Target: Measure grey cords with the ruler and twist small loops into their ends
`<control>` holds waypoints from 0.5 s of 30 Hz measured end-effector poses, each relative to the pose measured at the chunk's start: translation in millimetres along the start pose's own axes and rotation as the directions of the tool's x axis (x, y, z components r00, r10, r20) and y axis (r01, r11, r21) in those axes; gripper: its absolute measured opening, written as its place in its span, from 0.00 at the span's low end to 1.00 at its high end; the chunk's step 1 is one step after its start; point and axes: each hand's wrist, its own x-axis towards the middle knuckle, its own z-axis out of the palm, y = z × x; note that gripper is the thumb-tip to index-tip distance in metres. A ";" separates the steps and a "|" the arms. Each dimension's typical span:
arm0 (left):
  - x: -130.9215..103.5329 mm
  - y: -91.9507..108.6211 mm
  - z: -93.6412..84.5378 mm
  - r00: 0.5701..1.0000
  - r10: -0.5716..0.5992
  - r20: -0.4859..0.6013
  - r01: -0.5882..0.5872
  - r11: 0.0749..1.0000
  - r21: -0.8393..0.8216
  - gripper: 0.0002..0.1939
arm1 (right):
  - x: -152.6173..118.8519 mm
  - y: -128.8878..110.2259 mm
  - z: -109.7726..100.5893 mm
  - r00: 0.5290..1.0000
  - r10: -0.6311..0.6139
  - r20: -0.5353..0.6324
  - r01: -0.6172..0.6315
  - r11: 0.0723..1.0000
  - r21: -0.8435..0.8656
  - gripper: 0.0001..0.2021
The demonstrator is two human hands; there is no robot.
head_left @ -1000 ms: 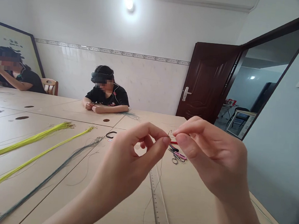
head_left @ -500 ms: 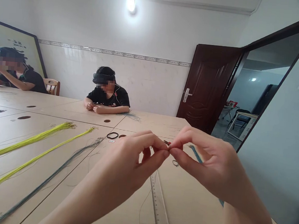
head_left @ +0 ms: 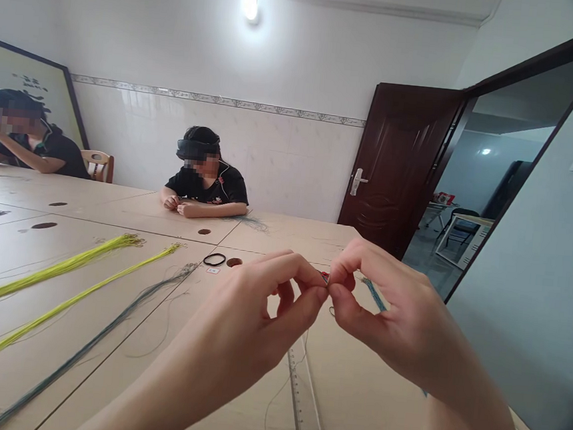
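Head view: left fingers point(head_left: 312, 300) and right fingers point(head_left: 347, 303) pinch a thread point(head_left: 266, 414) (dangling beside the ruler point(head_left: 306, 404)).

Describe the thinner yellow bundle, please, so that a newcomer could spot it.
On the pale table, look left of the camera wearer's left hand, between the thick yellow bundle and the blue-grey bundle. There lies the thinner yellow bundle, slimmer than the first and, unlike the second, bright yellow.

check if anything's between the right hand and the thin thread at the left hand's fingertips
Nothing visible is. Fingertips of the right hand sit right beside those of the left hand; the pinched end of the thin thread is mostly hidden. The clear ruler lies below, on the table.
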 end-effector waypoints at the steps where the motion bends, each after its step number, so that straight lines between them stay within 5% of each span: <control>1: 0.7 0.1 -0.2 1.000 0.001 0.002 -0.001 1.000 -0.008 0.08 | 0.1 0.4 -0.1 1.000 0.003 -0.004 -0.003 1.000 -0.005 0.05; 9: 1.6 -3.2 -8.9 0.992 -0.014 -0.126 0.002 0.996 -0.094 0.07 | 4.9 11.3 -2.0 0.986 0.136 -0.093 -0.145 0.984 -0.103 0.04; 12: 3.4 -1.3 -16.4 0.969 -0.033 -0.244 -0.032 0.966 -0.255 0.05 | 10.0 25.6 7.7 0.968 0.241 0.076 -0.231 0.966 -0.116 0.07; 15: 4.8 -1.9 -27.0 0.954 -0.043 -0.296 -0.143 0.804 -0.578 0.05 | 17.6 45.4 33.4 0.917 0.301 0.260 -0.278 0.953 -0.124 0.10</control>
